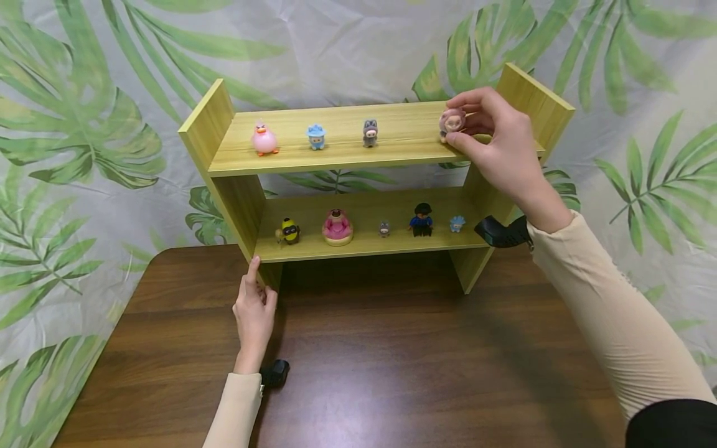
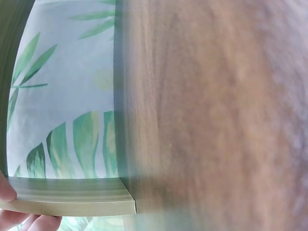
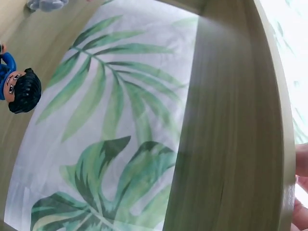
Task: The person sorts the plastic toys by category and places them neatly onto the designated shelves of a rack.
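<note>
A two-tier light wooden shelf [image 1: 313,167] stands on the table. At the right end of its top board, my right hand [image 1: 504,134] pinches a small pinkish-brown doll figurine [image 1: 452,121] between thumb and fingers. My left hand [image 1: 254,311] grips the lower left side panel [image 2: 72,195], thumb on one face and fingers on the other, index finger pointing up. Along the top board are a pink duck figurine [image 1: 264,140], a blue-hatted figurine [image 1: 316,137] and a grey rabbit-eared figurine [image 1: 370,133]. Only fingertips [image 3: 301,211] of the right hand show in its wrist view.
On the lower board stand a yellow-and-black figurine [image 1: 290,231], a pink bear figurine [image 1: 337,227], a tiny grey figurine [image 1: 384,229], a black-haired figure in blue [image 1: 421,220] and a light-blue figurine [image 1: 457,224]. A leaf-print cloth [image 1: 347,50] hangs behind the brown table [image 1: 358,348].
</note>
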The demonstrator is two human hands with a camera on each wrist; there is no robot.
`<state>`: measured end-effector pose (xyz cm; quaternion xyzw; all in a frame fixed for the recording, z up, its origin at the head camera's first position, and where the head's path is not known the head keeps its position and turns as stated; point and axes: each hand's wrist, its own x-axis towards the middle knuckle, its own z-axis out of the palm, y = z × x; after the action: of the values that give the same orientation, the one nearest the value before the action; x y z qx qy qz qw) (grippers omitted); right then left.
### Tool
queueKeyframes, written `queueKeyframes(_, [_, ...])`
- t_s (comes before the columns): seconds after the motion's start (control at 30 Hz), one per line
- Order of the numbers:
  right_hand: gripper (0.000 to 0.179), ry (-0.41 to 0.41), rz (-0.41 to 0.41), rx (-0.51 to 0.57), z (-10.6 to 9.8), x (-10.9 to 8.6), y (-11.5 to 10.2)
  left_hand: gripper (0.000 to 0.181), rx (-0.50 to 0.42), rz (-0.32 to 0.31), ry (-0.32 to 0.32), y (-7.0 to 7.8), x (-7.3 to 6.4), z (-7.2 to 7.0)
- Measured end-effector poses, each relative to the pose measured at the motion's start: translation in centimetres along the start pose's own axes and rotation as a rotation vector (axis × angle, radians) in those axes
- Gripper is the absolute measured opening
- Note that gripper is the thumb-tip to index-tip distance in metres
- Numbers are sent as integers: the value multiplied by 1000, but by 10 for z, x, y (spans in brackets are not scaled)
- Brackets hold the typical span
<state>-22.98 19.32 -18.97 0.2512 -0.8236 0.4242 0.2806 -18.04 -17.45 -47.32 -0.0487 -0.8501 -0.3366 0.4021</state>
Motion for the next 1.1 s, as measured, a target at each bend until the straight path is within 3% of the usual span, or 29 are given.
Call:
queueKeyframes(0.33, [35,-11,-12,-117,4,-1,2,84,3,1,7,-2,0,1])
queueKeyframes(0.7, [40,-39,5,-116,1,0,2,83,-2,2,11,-1,0,1])
queueKeyframes(0.9, [41,20,28,9,-1,-3,3,84,-1,3,9,-1,0,0])
queueKeyframes(1.1, [34,126,67,276,-5,-11,4,85,-5,11,13,-1,0,0])
